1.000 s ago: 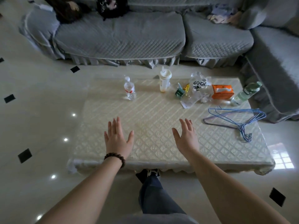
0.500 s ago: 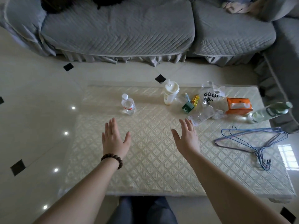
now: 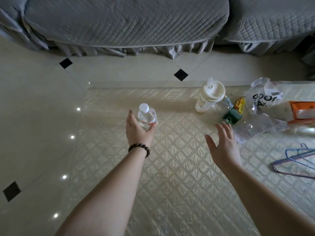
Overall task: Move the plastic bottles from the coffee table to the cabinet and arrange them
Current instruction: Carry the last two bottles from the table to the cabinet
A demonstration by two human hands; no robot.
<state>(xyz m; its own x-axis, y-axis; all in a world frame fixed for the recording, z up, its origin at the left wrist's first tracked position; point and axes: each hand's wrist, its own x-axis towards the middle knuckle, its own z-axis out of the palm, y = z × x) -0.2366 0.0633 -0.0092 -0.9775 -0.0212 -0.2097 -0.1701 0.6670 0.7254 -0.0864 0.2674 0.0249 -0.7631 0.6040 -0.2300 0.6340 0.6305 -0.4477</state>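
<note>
A grey quilted sofa runs along the top, above a pale tiled floor set with small black squares. To the right lie a clear plastic bag with black lettering, an orange tissue pack, a green box, a yellow wrapper and blue wire hangers.
</note>
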